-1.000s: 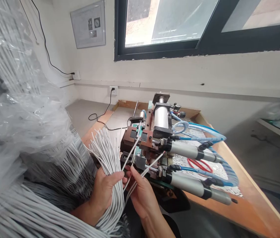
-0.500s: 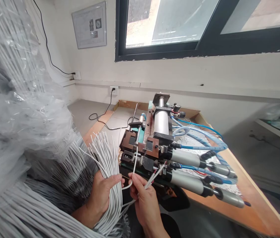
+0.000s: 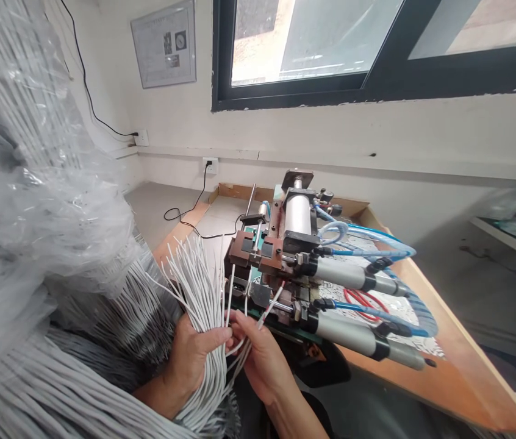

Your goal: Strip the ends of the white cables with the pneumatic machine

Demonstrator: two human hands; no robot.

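A thick bundle of white cables [image 3: 210,360] is wrapped by my left hand [image 3: 189,356], its loose ends fanning upward. Right beside it, my right hand [image 3: 260,360] pinches a few separate cables [image 3: 267,311]; at least one has a reddish tip. One of the thin cables stands up from between my hands toward the jaws of a pneumatic stripping machine [image 3: 258,247]. Just beyond my fingers are the machine's brown and black clamp blocks. Parts of my right fingertips are hidden behind the cables.
Plastic-wrapped cable bundles [image 3: 47,231] fill the left side. Two grey air cylinders [image 3: 349,335] jut out at the right of the machine, with blue hoses [image 3: 390,250] looping behind. The wooden bench edge [image 3: 477,372] runs along the right. A black power cord [image 3: 185,219] lies behind.
My right hand has moved left, closer to the bundle, and its cables have shifted left. The machine's clamp blocks and cylinder rods have changed position, and one cable has left the jaws.
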